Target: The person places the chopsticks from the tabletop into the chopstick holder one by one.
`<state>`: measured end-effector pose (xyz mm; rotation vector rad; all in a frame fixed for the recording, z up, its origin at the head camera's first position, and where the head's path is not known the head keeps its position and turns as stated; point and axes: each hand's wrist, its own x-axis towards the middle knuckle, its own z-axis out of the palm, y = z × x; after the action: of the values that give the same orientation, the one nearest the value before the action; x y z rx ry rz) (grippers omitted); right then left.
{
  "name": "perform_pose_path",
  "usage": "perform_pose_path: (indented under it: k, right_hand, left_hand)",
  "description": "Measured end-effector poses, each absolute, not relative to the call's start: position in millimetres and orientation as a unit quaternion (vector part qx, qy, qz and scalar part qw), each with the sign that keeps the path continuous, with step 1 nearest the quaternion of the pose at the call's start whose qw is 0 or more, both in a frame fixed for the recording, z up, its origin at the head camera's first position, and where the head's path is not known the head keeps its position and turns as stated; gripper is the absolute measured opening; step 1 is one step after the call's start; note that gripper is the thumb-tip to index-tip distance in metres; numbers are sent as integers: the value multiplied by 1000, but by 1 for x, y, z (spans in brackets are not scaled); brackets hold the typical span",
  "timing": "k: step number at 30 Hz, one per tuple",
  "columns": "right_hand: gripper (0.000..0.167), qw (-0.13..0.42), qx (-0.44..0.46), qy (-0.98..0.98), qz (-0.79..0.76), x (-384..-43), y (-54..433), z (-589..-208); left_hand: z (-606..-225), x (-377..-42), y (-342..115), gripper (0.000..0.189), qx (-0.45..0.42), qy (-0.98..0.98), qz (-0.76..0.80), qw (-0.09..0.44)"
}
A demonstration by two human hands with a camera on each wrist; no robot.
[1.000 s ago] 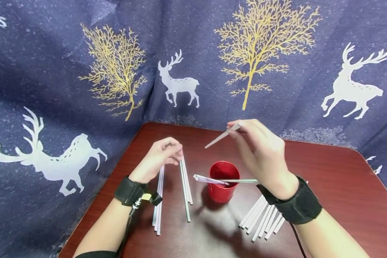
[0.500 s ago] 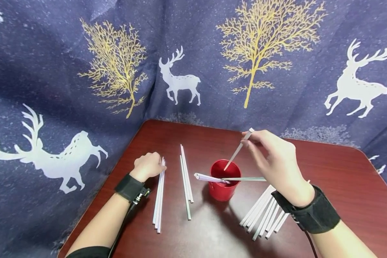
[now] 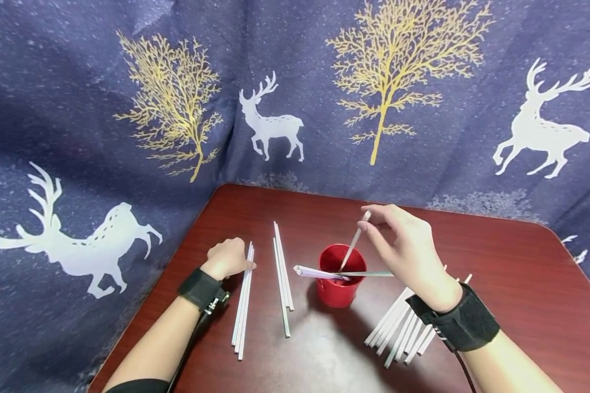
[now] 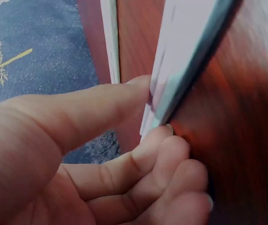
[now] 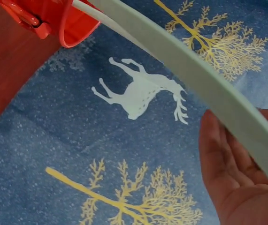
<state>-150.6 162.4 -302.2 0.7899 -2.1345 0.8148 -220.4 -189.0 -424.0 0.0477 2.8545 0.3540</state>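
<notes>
Right-hand grip [image 3: 405, 240] is pinching a pale stick [image 3: 352, 245] near its upper end, thumb and fingertips meeting on it, while the lower end is slanting down into the mouth of a red bucket [image 3: 335, 295]. Left-hand grip [image 3: 228, 258] is pinching the far end of a left bundle [image 3: 243, 311] of pale sticks, which is lying on the dark red surface [image 3: 319, 355]. Purple sticks [image 3: 317, 273] are leaning out over the bucket's left rim, and a green stick [image 3: 373, 274] is jutting out over its right rim. Between the left bundle and the bucket, a middle group [image 3: 283, 278] of sticks is lying lengthwise. Right of the bucket, a larger group of white sticks [image 3: 398, 327] is spreading side by side. Black bands [image 3: 200, 289] are circling both wrists. Behind, a blue cloth [image 3: 305, 33] is hanging, showing white deer [image 3: 276, 131] and golden trees [image 3: 385, 82].
</notes>
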Motion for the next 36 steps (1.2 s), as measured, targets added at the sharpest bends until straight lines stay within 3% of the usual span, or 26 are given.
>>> perform_pose_path:
  k: [6, 21, 36]
  right_hand:
    - [40, 362, 272, -828, 331, -146, 162, -302]
    - [41, 354, 260, -836, 329, -138, 170, -302]
    - [39, 395, 273, -810, 338, -118, 171, -293]
  left_hand:
    - [-424, -218, -187, 32, 26, 974, 174, 140]
    - [-431, -217, -197, 31, 6, 962, 241, 128]
    - [-336, -177, -186, 13, 178, 929, 324, -32]
